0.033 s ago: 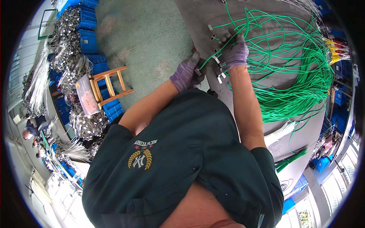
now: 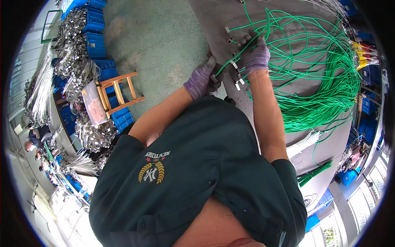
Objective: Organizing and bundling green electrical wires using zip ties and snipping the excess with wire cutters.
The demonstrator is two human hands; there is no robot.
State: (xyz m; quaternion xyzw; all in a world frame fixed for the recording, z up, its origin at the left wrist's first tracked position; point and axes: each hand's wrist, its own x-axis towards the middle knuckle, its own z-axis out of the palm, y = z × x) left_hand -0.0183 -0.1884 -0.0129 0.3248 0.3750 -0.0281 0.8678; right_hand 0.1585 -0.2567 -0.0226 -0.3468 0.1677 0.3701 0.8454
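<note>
My left hand [image 2: 201,80], in a purple glove, is at the near edge of a grey worktable [image 2: 214,16], its fingers closed on the end of a green wire [image 2: 230,61] with a small metal terminal. My right hand [image 2: 255,55], also in a purple glove, grips several green wires a little farther onto the table. These wires run into a big looped bundle of green wire [image 2: 329,94] spread over the right half of the table. Small metal terminals [image 2: 236,84] lie between my hands.
A wooden stool [image 2: 121,92] stands on the concrete floor to my left, beside blue crates [image 2: 96,39] and heaps of silvery wire bundles [image 2: 92,133]. Yellow-tipped wires [image 2: 362,57] lie at the table's far right. Other people [image 2: 31,144] sit at the far left.
</note>
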